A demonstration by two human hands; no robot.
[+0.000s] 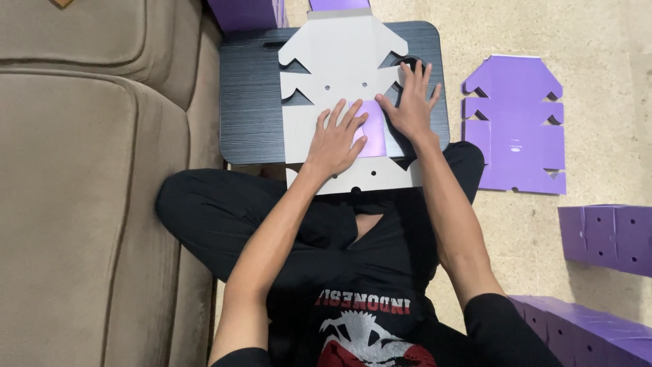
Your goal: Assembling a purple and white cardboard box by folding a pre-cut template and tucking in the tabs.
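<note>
The flat die-cut cardboard box blank (339,61), grey on its upturned face with notched edges and small round holes, lies on the dark, finely ribbed rectangular tabletop (251,102), its near edge hanging over the person's lap. Only one fold seems made so far: a small purple flap (374,129) is turned over onto the grey face, and the other panels lie flat and unfolded. The left hand (336,139) presses down with fingers spread, at 9 o'clock of that flap and partly on it; the right hand (411,102), also flat and spread, bears down at 2 o'clock of it. Neither grips anything. On the speckled beige floor (598,41), at 3 o'clock of the tabletop, another purple blank (514,122) lies flat, smooth and matte. Further toward 4 and 5 o'clock stand purple perforated assembled boxes (608,238), as far as the cropped view shows. A tan upholstered sofa (81,170) fills 9 o'clock
</note>
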